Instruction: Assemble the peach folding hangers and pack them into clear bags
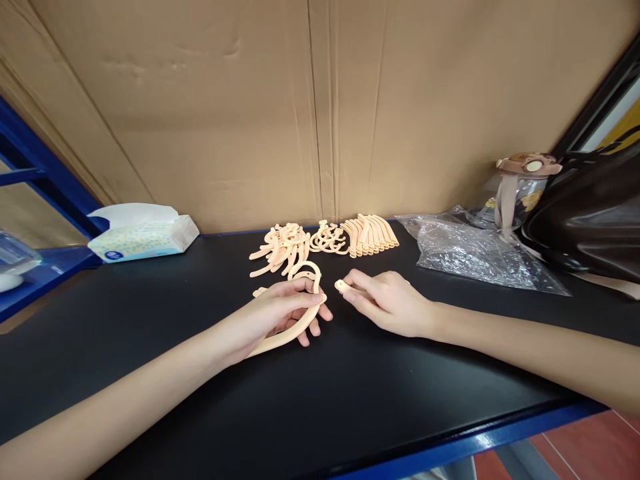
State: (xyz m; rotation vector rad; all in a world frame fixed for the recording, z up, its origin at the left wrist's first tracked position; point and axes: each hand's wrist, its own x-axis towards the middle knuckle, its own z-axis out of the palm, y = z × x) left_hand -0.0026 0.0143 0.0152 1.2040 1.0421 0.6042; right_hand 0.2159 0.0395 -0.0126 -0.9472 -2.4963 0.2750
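My left hand (273,310) is closed on a beige plastic hanger piece (293,335), a long curved arm running below the palm. A hook-shaped beige loop (311,266) rises above the same fingers; whether it is joined to the arm is hidden. Just to the right, my right hand (395,303) pinches a beige plastic hanger arm (341,285). Only its rounded end shows past the fingertips, apart from the left hand's piece. Beyond the hands lie a loose pile of beige parts (285,243), several small hooks (329,237) and a neat row of curved arms (371,235).
A tissue pack (145,233) stands at the back left of the black table (320,413). At the right are a crumpled clear plastic bag (465,250), a bottle with a strap (530,183) and a dark bag (590,220). Cardboard (250,113) walls off the back.
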